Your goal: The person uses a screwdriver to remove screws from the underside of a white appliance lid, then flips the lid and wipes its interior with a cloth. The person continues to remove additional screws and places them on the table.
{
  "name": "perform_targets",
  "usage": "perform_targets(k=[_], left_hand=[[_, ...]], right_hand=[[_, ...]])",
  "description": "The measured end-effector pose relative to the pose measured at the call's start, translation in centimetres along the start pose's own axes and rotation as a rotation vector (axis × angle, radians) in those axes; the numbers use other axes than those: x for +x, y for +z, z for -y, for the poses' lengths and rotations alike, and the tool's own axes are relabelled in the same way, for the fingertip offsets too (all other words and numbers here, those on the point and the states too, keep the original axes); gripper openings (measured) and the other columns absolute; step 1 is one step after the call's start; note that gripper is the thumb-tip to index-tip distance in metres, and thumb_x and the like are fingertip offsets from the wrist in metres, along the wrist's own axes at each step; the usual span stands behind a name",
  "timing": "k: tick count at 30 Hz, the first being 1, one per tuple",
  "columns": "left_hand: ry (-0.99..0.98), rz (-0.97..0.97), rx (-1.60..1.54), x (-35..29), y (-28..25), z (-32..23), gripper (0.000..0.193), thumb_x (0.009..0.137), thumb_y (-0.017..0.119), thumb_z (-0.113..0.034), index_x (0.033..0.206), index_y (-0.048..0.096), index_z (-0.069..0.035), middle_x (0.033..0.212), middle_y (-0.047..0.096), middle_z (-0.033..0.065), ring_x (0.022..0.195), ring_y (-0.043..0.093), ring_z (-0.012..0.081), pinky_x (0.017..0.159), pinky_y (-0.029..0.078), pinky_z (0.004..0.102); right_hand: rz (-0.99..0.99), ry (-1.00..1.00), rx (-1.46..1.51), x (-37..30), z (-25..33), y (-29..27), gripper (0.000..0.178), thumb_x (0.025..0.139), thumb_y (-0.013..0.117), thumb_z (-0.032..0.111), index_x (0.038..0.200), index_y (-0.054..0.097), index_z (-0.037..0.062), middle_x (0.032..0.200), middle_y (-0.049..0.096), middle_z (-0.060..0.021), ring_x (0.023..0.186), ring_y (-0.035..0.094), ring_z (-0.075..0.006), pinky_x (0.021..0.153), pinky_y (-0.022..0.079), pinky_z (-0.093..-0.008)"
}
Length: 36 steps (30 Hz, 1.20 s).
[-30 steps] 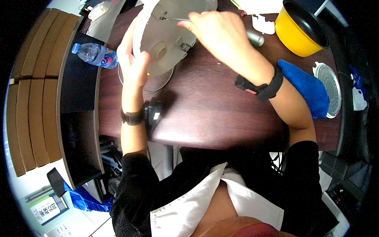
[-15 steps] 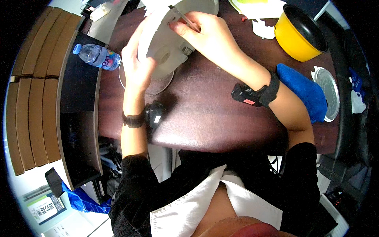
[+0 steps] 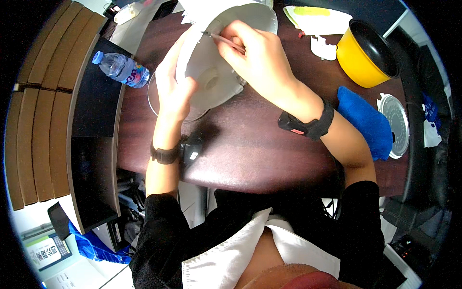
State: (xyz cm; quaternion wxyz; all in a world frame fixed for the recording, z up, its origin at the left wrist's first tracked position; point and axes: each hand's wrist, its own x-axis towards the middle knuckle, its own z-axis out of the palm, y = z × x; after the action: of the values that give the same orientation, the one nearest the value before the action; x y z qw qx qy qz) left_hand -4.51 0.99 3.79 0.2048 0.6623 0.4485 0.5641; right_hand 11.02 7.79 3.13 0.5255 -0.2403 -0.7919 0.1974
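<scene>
Your right hand (image 3: 257, 55) has its grip pinched narrow around a slim tool (image 3: 231, 42), whose dark tip points left toward the near wall of a white shell (image 3: 202, 60); whether tip and wall touch, you cannot tell from here. Your left hand (image 3: 174, 94) grips that shell by its left side, thumb lying along the edge. The shell sits tilted above the far part of the dark reddish-brown bench (image 3: 250, 139), its open side turned toward you. Inside this hollow body you see a round raised ring (image 3: 209, 79) low on the inner face.

Under your left hand, a clear disc (image 3: 152, 96) with a thin rim shows partly. Left of it is a clear bottle (image 3: 118, 67) with a blue cap; you cannot make out its fill level. Its colourful wrap-around label carries pale lettering.

On your right stands a yellow pot (image 3: 358, 62) with a black inner wall. Nearer you are a blue cloth (image 3: 363, 123) and, partly behind it, a pale round lid-like piece (image 3: 398, 127). A white plastic piece (image 3: 323, 49) lies left of the pot.

At far left, brown cartons (image 3: 38, 154) stand stacked, and below them a sign (image 3: 45, 253) bears large dark characters.
</scene>
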Motion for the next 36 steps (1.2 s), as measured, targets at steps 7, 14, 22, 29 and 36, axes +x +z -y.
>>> perform_targets(k=[7,14,22,29,36], left_hand=[[-0.081,0.067,-0.089,-0.1,-0.2,-0.4,0.071,0.062,0.05,-0.032,0.122,0.045,0.006,0.116,0.053,0.0161,0.107,0.05,0.0219,0.094,0.035,0.032],[-0.158,0.062,-0.138,-0.2,-0.2,-1.2,0.061,0.063,0.048,-0.025,0.115,0.05,0.006,0.098,0.056,0.0072,0.088,0.051,0.0133,0.076,0.039,0.0222],[-0.251,0.03,-0.199,-0.3,-0.2,-1.2,0.052,0.063,0.043,-0.015,0.111,0.052,0.005,0.085,0.054,0.0013,0.075,0.045,0.0075,0.063,0.035,0.017],[-0.212,0.035,-0.21,-0.1,0.0,-1.4,0.05,0.062,0.043,-0.012,0.109,0.053,0.005,0.082,0.054,0.0005,0.071,0.045,0.0071,0.061,0.035,0.0171],[-0.195,0.042,-0.207,-0.2,-0.1,-1.1,0.05,0.062,0.044,-0.013,0.108,0.053,0.005,0.083,0.055,0.0011,0.072,0.045,0.0072,0.061,0.035,0.0169]], right_hand=[[0.02,-0.232,-0.26,-0.2,-0.3,-1.1,0.014,0.076,0.061,0.017,0.08,0.051,0.0074,0.063,0.056,-0.01,0.057,0.059,-0.0293,0.05,0.048,-0.0368],[0.094,-0.284,-0.36,-0.1,0.3,-1.7,0.018,0.072,0.063,0.012,0.086,0.051,0.0085,0.067,0.056,-0.0087,0.06,0.059,-0.028,0.052,0.049,-0.0345],[0.192,-0.227,-0.389,0.1,0.4,-2.5,0.022,0.072,0.064,0.009,0.092,0.054,0.0101,0.075,0.06,-0.0085,0.065,0.061,-0.0275,0.055,0.049,-0.0338],[0.137,-0.198,-0.321,0.1,0.2,-1.9,0.019,0.072,0.066,0.011,0.087,0.055,0.0084,0.071,0.061,-0.0098,0.062,0.061,-0.0278,0.052,0.048,-0.0336],[0.12,-0.293,-0.326,0.1,0.2,-1.8,0.018,0.072,0.066,0.01,0.087,0.055,0.0082,0.07,0.06,-0.0104,0.062,0.06,-0.0281,0.052,0.047,-0.0337]])
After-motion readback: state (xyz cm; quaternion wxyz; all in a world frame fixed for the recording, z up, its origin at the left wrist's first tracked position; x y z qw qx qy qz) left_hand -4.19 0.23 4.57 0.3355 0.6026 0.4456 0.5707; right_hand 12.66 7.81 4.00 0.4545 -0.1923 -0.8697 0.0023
